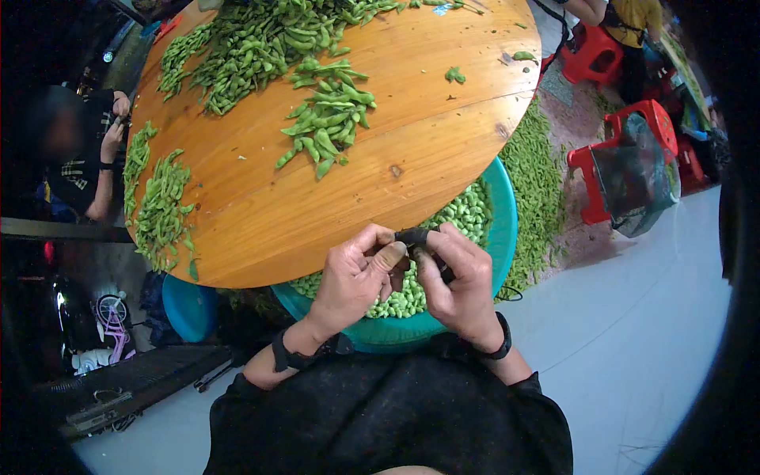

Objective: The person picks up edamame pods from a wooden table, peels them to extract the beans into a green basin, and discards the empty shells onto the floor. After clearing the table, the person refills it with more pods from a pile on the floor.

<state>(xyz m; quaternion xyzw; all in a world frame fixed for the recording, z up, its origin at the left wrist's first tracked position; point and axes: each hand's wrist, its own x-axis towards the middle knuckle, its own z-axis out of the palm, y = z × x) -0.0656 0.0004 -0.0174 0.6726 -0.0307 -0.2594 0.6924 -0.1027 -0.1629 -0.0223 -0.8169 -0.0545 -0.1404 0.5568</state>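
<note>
My left hand [352, 277] and my right hand [463, 281] meet, fingertips close together, above a teal basin [507, 226] on my lap side of the table. Both are closed in a pinch. Whatever is between the fingertips is too small or hidden to make out. A black wrapping [412, 236] covers a fingertip of my right hand. Below the hands, the basin holds many shelled green beans [408, 297]. A small pile of green bean pods [328, 119] lies on the round wooden table [261, 206] ahead of my hands.
A large heap of pods [261, 47] covers the table's far side, with more pods [162, 202] at its left edge. Pods or husks [530, 190] litter the floor at right, near red stools [590, 170]. Another person [79, 150] sits at left. A blue tub [188, 307] stands below the table.
</note>
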